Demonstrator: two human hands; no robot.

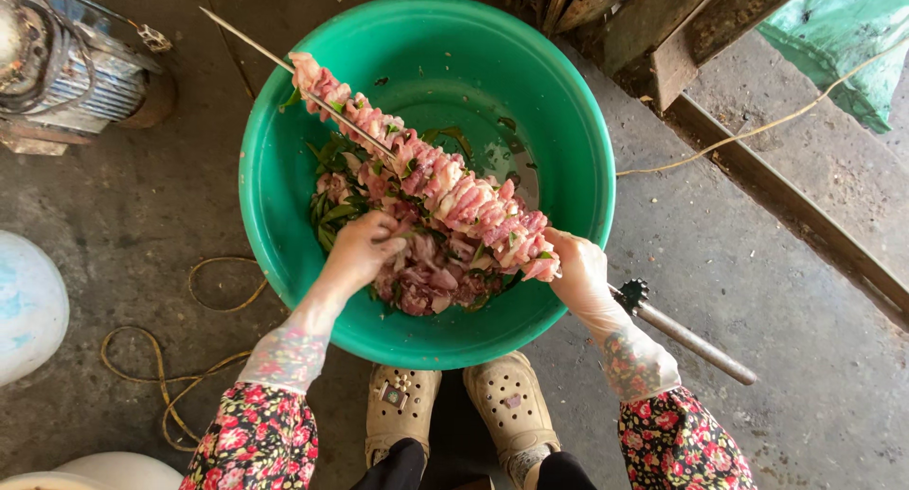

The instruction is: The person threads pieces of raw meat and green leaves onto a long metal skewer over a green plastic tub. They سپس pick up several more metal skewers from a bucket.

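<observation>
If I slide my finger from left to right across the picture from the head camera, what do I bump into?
White round container → old motor → coiled cord → left hand in the meat → green basin holding the loaded meat skewer → right hand → skewer handle → green bag.
</observation>
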